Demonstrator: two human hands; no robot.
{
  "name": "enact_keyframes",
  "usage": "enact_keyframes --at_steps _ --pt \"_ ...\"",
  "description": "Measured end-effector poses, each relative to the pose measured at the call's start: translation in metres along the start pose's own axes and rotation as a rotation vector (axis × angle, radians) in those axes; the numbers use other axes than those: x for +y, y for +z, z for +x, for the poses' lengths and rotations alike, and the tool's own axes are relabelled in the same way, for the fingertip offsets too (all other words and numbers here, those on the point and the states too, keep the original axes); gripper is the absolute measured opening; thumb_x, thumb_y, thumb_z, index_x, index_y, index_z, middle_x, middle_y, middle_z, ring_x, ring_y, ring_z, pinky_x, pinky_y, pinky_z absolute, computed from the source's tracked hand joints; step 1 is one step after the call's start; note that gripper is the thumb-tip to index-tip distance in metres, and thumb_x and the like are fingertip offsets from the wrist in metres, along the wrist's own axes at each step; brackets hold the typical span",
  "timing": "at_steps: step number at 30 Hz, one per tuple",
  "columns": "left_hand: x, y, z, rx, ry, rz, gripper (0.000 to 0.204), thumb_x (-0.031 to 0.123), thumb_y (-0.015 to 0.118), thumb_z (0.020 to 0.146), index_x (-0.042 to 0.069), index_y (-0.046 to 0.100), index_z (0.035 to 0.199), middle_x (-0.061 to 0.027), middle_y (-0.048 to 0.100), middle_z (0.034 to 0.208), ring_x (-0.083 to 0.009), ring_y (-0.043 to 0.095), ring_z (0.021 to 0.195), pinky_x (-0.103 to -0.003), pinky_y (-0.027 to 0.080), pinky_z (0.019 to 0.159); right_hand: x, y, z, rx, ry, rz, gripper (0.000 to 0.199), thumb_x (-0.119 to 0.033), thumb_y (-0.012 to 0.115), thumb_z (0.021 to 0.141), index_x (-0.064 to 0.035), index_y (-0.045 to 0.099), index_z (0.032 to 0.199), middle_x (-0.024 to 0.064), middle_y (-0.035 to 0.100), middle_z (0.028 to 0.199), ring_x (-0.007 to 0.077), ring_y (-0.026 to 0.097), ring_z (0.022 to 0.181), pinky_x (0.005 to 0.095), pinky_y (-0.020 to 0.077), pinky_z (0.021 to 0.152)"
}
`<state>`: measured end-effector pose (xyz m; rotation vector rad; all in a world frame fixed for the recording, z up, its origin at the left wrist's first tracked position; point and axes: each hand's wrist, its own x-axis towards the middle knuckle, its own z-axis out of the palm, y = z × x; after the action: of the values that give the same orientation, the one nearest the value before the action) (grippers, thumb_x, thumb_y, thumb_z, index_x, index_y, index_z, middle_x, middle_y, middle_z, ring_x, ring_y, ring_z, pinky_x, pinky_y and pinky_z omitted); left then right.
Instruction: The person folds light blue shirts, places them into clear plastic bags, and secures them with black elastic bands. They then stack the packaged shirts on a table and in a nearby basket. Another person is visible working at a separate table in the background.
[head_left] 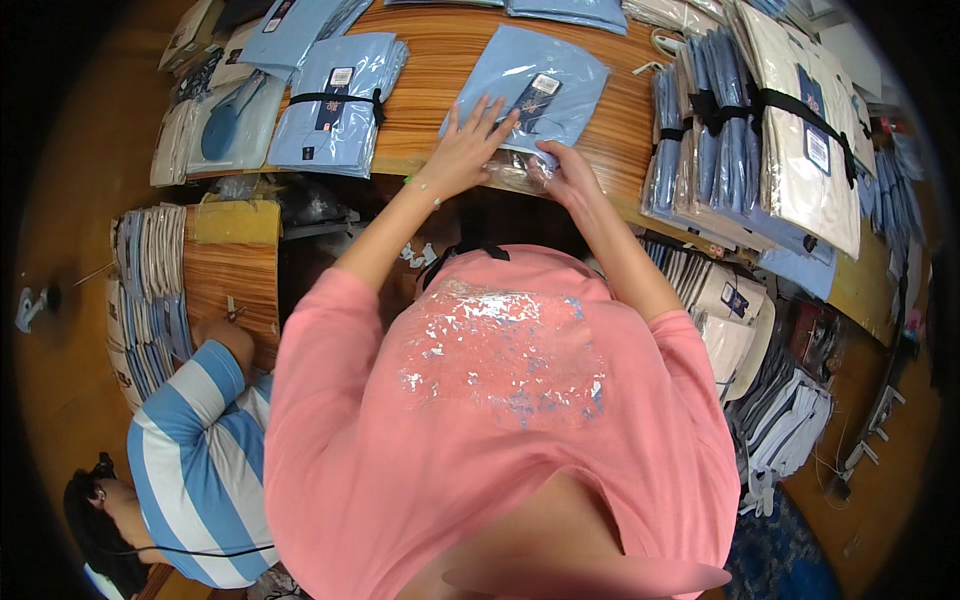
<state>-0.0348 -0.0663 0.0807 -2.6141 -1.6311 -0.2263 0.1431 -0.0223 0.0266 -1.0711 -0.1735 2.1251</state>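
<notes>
A light blue folded garment in a clear plastic bag (525, 85) lies on the wooden table (440, 60) in front of me. My left hand (465, 145) rests flat on the bag's near left part, fingers spread. My right hand (562, 172) pinches the bag's open near edge, where the clear plastic flap bunches up. A dark tag shows on the garment between my hands. My pink shirt fills the lower middle of the view.
A strapped bundle of light blue bagged garments (335, 100) lies to the left. Strapped stacks of blue and white bagged garments (760, 130) stand at the right. More stacks (150, 290) sit at lower left beside a person in a blue-and-white striped shirt (195, 450).
</notes>
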Motion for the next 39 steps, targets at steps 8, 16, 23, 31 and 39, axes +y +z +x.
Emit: enact_keyframes --at_steps 8,16,23,31,39 --pt "0.016 0.009 0.043 0.553 -0.800 -1.212 0.029 0.005 0.059 0.082 -0.002 0.054 0.110 -0.0127 0.060 0.110 -0.0173 0.058 0.096 -0.031 0.048 0.080 -0.107 0.058 -0.072 -0.204 -0.958 -0.914 0.057 -0.020 0.059 0.085 0.0015 0.034 0.133 0.0153 0.053 0.110 0.0219 0.052 0.103 0.0330 0.0394 0.091" --pt "0.062 0.089 0.029 0.351 -1.089 -2.599 0.039 0.020 0.045 0.092 0.001 0.040 0.126 -0.0151 0.052 0.119 -0.0264 0.053 0.107 -0.039 0.046 0.089 -0.046 -0.044 0.060 -0.088 -0.669 -0.875 0.074 -0.005 0.067 0.072 0.0007 0.027 0.134 0.0184 0.051 0.116 0.0260 0.055 0.099 0.0332 0.0432 0.085" --pt "0.066 0.021 -0.057 -0.059 -0.640 -1.365 0.027 0.017 0.052 0.089 0.000 0.058 0.108 -0.0109 0.065 0.091 -0.0185 0.063 0.084 -0.029 0.049 0.073 -0.050 -0.008 -0.003 -0.006 -1.222 -1.877 0.049 -0.010 0.068 0.068 -0.0064 0.051 0.114 0.0138 0.051 0.102 0.0318 0.048 0.097 0.0408 0.0407 0.082" --pt "0.038 0.070 -0.031 0.089 -0.203 -0.382 0.022 0.007 0.053 0.078 0.005 0.057 0.099 -0.0137 0.052 0.103 -0.0311 0.050 0.100 -0.041 0.044 0.085 -0.027 0.012 0.017 -0.370 -1.261 -2.228 0.029 -0.011 0.063 0.068 -0.0149 0.057 0.095 0.0036 0.053 0.094 0.0256 0.050 0.092 0.0377 0.0392 0.071" --pt "0.041 0.080 -0.038 0.133 -0.224 -0.169 0.041 0.020 0.052 0.082 0.007 0.050 0.120 -0.0204 0.039 0.131 -0.0380 0.030 0.126 -0.055 0.024 0.101 -0.026 0.022 0.035 -0.413 -1.491 -2.269 0.050 -0.014 0.061 0.071 -0.0165 0.049 0.120 0.0092 0.056 0.108 0.0295 0.054 0.103 0.0416 0.0471 0.078"
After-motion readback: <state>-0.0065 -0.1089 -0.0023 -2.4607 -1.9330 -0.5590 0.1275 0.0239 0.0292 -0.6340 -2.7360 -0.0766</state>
